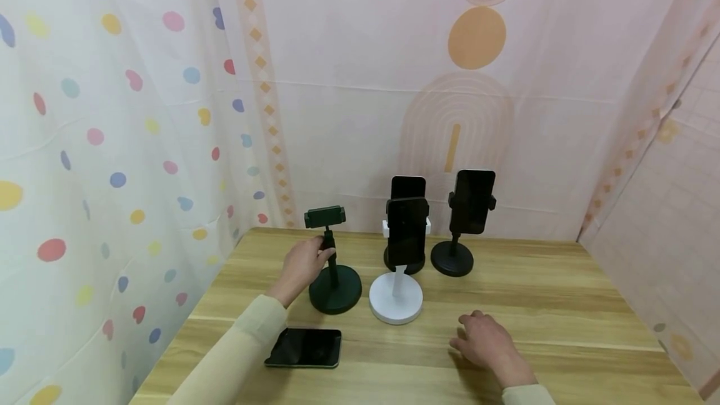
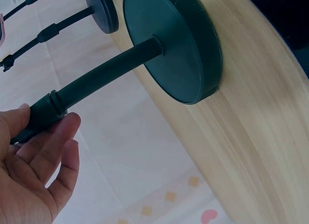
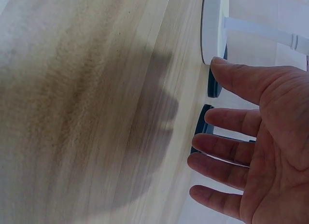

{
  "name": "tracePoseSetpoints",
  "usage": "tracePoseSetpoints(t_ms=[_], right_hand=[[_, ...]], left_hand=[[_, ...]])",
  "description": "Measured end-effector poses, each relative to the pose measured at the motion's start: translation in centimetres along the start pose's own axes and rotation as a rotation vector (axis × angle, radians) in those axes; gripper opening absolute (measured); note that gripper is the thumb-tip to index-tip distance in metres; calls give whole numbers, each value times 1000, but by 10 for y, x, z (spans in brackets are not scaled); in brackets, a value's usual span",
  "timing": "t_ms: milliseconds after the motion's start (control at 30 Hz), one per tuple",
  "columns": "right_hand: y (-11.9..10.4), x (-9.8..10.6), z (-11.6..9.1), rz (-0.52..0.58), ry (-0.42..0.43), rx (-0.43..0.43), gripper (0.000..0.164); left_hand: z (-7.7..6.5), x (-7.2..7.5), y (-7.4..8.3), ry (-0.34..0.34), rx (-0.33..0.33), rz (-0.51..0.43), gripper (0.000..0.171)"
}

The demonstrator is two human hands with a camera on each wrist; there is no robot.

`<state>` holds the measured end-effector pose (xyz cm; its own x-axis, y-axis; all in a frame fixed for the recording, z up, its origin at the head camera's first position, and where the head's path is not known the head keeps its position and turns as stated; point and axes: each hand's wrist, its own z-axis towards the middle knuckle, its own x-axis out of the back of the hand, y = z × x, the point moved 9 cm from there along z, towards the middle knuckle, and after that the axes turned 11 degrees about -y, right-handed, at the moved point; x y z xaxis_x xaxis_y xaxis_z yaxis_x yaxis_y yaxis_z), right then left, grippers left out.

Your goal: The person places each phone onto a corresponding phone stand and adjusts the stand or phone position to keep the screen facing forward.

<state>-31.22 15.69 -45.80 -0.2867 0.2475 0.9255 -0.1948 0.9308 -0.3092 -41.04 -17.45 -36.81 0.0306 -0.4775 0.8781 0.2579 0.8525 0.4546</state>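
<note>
A dark green phone stand (image 1: 335, 289) with a round base stands on the left of the table, its clamp holding no phone. My left hand (image 1: 304, 264) grips the ribbed collar of its post, thumb on one side and fingers on the other, as the left wrist view (image 2: 41, 171) shows. Below the left forearm a black phone (image 1: 308, 349) lies flat, partly covered by the sleeve. Over the table at the right, my right hand (image 1: 485, 341) hovers with relaxed, spread fingers and holds nothing. Its palm (image 3: 282, 161) faces the stands' bases.
Beside the green stand is a white phone stand (image 1: 396, 302) bearing a phone (image 1: 407, 230). A black stand with a phone (image 1: 409, 186) is partly hidden behind it. Another black stand (image 1: 452, 261) with a phone (image 1: 474, 202) is farther right. Patterned curtains (image 1: 349, 111) border the table.
</note>
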Motion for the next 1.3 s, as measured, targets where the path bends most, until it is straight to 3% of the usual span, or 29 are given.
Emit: tracePoseSetpoints(t_ms=[267, 400, 933, 1067, 1300], right_hand=[[-1, -2, 1, -2, -3, 2, 47], [-1, -2, 1, -3, -1, 7, 47], [-10, 3, 2, -22, 19, 35, 46], [-11, 2, 1, -21, 17, 41, 46], [-11, 0, 1, -19, 14, 41, 46]], left_hand=[[0, -8, -5, -49, 6, 49, 16], [-3, -9, -8, -40, 4, 44, 16], [-5, 8, 0, -49, 15, 6, 41], [-8, 15, -3, -14, 48, -19, 51], [-14, 36, -10, 112, 86, -43, 67]])
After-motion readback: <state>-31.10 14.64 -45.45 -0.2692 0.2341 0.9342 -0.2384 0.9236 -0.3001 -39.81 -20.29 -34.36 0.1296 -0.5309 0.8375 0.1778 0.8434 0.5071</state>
